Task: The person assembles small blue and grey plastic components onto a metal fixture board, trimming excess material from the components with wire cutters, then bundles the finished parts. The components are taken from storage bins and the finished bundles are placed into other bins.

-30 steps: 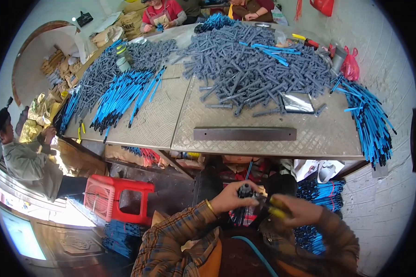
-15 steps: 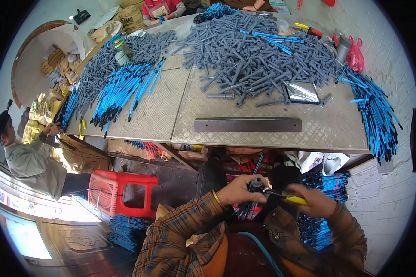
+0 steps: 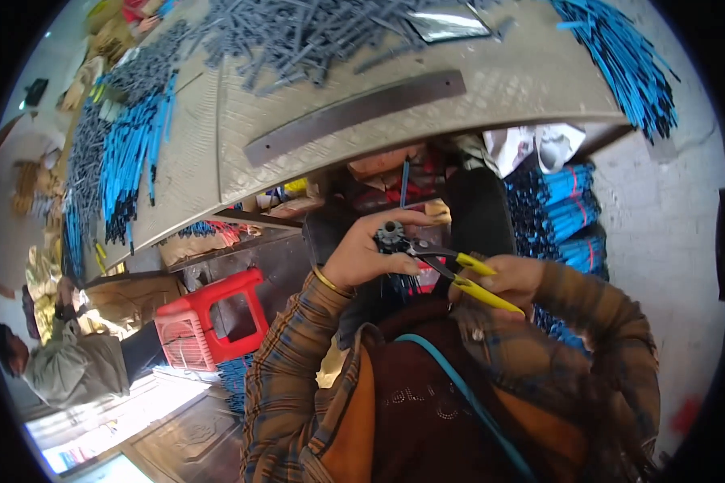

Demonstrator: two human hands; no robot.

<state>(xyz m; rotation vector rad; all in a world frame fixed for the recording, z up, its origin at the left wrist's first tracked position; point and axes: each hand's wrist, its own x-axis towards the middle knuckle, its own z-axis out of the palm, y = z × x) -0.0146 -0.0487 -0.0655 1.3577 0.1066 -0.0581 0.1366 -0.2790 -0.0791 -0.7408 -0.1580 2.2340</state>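
Nearest the camera, a turquoise strap crosses the person's dark top, between plaid sleeves. In front of the torso and short of the table edge, the left hand, with a yellow bangle at its wrist, grasps a dark notched piece between thumb and fingers, its round end facing up; the hand hides most of what lies below. The right hand grips yellow-handled pliers, handles spread apart, metal nose directed at the piece; contact between the two cannot be confirmed. To the left stands a red stool. To the right, beneath the table, lie tied bundles of blue rods with black ends. On the table, a dark flat bar with a hole near each end lies close to the front edge. Beyond it are a heap of grey plugs and a shiny flat rectangle. Loose blue rods lie at the left, and a further stack at the right corner. Far left, a co-worker in a pale jacket is present.
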